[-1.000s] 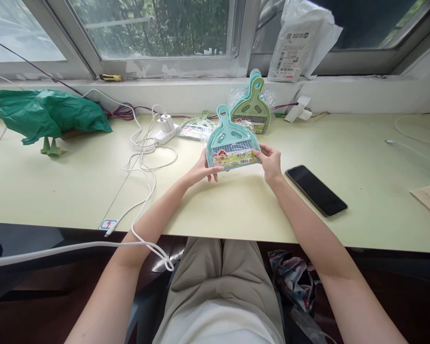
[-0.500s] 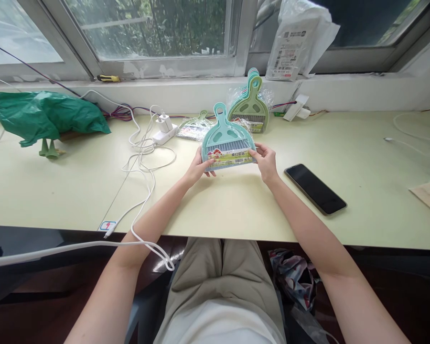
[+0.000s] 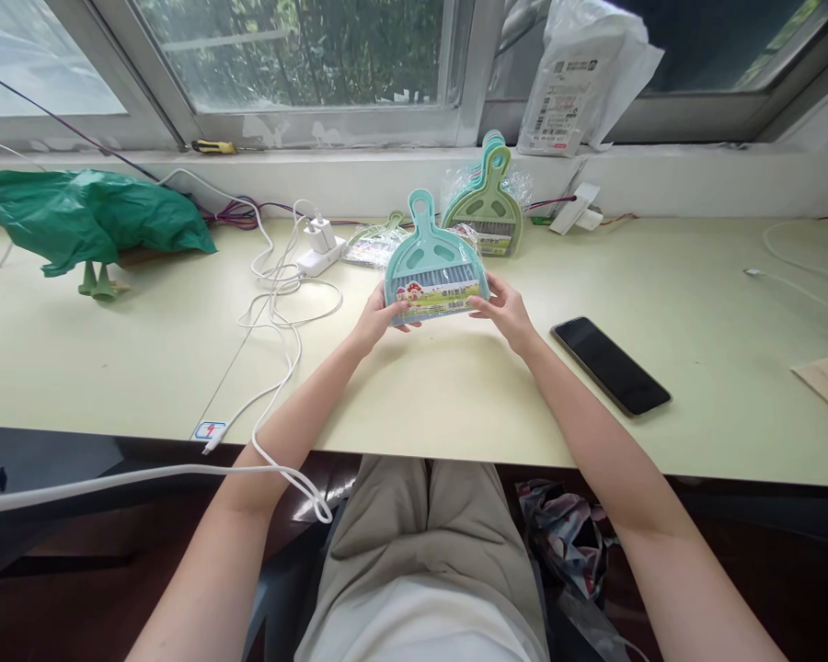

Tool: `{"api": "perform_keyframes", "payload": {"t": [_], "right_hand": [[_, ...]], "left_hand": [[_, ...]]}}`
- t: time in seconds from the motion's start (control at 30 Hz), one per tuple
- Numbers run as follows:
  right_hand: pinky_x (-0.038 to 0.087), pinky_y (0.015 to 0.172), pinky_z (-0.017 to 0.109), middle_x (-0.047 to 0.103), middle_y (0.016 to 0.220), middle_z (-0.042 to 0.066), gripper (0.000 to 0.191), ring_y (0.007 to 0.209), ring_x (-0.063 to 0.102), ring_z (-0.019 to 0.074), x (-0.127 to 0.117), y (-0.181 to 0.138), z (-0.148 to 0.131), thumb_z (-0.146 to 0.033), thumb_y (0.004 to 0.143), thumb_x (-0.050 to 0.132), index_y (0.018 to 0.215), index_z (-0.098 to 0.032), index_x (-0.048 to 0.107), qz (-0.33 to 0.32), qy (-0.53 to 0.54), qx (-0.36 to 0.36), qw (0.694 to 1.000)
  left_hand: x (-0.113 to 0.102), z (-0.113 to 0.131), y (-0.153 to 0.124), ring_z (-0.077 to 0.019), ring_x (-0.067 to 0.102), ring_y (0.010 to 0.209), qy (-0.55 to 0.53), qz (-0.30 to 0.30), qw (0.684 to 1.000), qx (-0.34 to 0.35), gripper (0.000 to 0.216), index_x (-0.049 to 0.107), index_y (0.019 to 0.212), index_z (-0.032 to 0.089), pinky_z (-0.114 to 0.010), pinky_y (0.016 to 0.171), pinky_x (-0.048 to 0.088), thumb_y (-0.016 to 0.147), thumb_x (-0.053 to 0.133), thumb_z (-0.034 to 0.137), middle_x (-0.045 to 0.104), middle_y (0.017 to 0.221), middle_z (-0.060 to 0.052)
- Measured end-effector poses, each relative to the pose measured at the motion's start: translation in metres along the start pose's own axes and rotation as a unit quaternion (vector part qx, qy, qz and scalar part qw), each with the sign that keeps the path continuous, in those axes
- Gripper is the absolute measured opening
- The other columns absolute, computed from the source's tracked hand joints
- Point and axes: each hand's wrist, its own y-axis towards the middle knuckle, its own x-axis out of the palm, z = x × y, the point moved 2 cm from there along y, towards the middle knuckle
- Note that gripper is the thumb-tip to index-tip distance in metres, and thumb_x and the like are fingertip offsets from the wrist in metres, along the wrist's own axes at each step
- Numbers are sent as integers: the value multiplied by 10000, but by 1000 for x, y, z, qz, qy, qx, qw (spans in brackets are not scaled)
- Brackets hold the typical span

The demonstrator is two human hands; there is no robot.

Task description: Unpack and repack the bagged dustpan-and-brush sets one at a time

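Note:
A light blue dustpan (image 3: 433, 248) in clear wrap, with a brush and a printed label in it, is held up just above the table with its handle pointing away from me. My left hand (image 3: 381, 318) grips its lower left corner, thumb on the front and fingers behind. My right hand (image 3: 505, 311) holds the lower right corner in the same way, thumb over the label. Behind it, a stack of wrapped dustpans (image 3: 487, 204), the front one green, leans against the wall. A green wrapped dustpan (image 3: 376, 241) lies flat to the left of the stack.
A black phone (image 3: 611, 366) lies right of my right arm. Tangled white cables (image 3: 276, 303) and a power strip (image 3: 321, 257) are on the left, by a green plastic bag (image 3: 89, 221). A white package (image 3: 572, 87) and a yellow cutter (image 3: 213, 147) rest on the sill.
The blue dustpan has tilted a little and shifted slightly left and away in the view. My right thumb has slid inward over the label. Both hands keep their hold.

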Motion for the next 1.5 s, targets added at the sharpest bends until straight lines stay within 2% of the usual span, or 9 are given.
{"api": "perform_keyframes", "payload": {"t": [0.1,0.23,0.53,0.6,0.77,0.97,1.13,1.33,1.5], "right_hand": [[627,751,383,562,1369,90,815,1005,656,254,1,1,4,-480,631,777,1367,-249,518,2,-24,-12,1000],[637,742,394,628,1275,82,634,1022,653,241,-2,3,11,-449,732,646,1318,-223,563,45,-22,-3,999],[651,712,401,662,1199,72,587,956,679,235,-2,1,12,-508,807,580,1311,-208,581,69,-65,-50,994],[654,695,387,655,1206,67,585,903,693,226,-2,-1,10,-540,827,556,1312,-213,583,70,-91,-68,991],[647,633,374,665,1141,46,608,618,694,168,-4,-3,5,-616,866,477,1343,-248,559,56,-159,-74,983],[639,617,340,683,1051,25,625,584,696,159,-5,-3,3,-642,864,463,1355,-265,546,51,-166,-64,983],[627,628,369,703,998,24,573,534,677,158,-6,-4,3,-628,850,499,1277,-261,605,50,-172,-63,982],[602,629,385,717,893,42,487,484,638,149,-7,-3,7,-521,837,553,1196,-196,604,87,-207,-66,972],[568,562,337,695,852,29,413,455,606,132,-5,-3,7,-436,830,547,1157,-184,567,96,-220,-73,968]], "left_hand": [[-1,0,0,-212,717,656,3,1,1000,3,497,403,1121,172,-264,497,515,717,645,330,685,1036,-100],[0,0,0,-213,718,659,8,-8,1000,0,490,402,1114,168,-261,491,507,719,645,328,686,1046,-110],[1,3,-2,-210,716,661,14,-16,1000,7,545,397,1174,158,-264,492,503,730,646,354,687,1065,-119],[1,3,-2,-211,717,663,14,-18,1000,9,549,395,1173,160,-267,493,506,729,648,361,683,1072,-120],[2,3,-2,-205,715,662,13,-19,1000,12,541,387,1166,171,-264,491,505,732,646,367,670,1101,-119],[1,4,-2,-211,718,679,14,-15,1000,8,537,378,1173,176,-261,489,501,731,632,347,669,1087,-111],[-1,3,0,-198,711,642,18,-14,1000,14,538,384,1172,170,-243,463,481,725,632,339,678,1048,-103],[1,0,0,-201,711,633,19,-15,1000,10,566,372,1196,167,-236,448,465,721,629,337,682,1044,-106],[3,0,0,-198,708,623,24,-14,1000,8,557,369,1178,167,-231,438,460,717,632,335,676,1059,-111]]}}
